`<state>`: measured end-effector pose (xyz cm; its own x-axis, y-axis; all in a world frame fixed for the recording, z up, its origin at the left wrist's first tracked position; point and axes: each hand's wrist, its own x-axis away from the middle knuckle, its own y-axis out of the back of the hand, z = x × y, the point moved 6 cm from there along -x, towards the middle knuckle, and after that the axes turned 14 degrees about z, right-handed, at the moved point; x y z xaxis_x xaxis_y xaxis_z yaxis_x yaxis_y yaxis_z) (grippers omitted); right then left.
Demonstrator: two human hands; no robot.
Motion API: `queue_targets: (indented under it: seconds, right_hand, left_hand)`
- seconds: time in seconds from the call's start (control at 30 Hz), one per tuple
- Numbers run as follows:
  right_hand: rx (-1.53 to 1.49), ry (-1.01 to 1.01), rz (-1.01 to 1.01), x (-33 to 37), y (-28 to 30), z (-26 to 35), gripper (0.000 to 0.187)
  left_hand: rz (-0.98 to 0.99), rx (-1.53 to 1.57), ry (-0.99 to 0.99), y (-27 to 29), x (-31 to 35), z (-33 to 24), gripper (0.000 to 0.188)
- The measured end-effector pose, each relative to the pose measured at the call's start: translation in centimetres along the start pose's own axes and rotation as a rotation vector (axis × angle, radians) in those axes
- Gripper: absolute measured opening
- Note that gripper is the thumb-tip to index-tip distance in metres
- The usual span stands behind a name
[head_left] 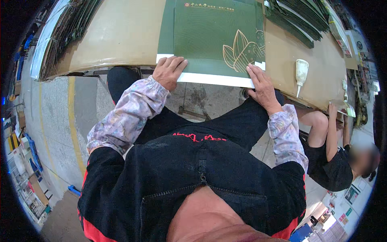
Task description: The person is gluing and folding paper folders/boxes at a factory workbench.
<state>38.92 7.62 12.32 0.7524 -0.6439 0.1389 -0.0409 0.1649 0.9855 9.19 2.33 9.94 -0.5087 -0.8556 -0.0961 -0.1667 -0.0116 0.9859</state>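
A flat green paper bag point(201, 38) with a gold leaf-and-cactus drawing lies on the table, its white strip point(215, 79) along the near edge, which reaches past the table's edge towards me. My left hand point(170, 72) is closed on the near left corner, fingers bent over the top and thumb out of sight. At the near right corner my right hand point(264, 88) grips the edge, its fingers on the green face and its thumb below the white strip. Both forearms wear pale patterned sleeves.
The brown-topped table point(117, 36) carries a stack of green folded pieces point(66, 36) at left and another green stack point(300, 20) at right. A white squeeze bottle point(301, 74) with a nozzle lies right of my right hand. Another person point(332, 161) sits at the right.
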Motion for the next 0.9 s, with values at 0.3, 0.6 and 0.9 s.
queue_targets:
  seconds: [0.3,0.6,0.9]
  right_hand:
    - [-0.358,0.004,-0.111,-1.1,1.6,-2.8,0.081]
    - [-0.266,0.089,-0.09,-0.5,0.6,-2.5,0.074]
    - [-0.348,0.047,-0.249,-1.5,1.6,-3.0,0.056]
  left_hand:
    - [0.077,0.273,0.007,1.2,-1.3,2.8,0.057]
    - [-0.044,0.236,-0.05,0.9,-0.9,3.0,0.038]
    - [-0.072,0.21,-0.044,1.2,-1.0,2.8,0.04]
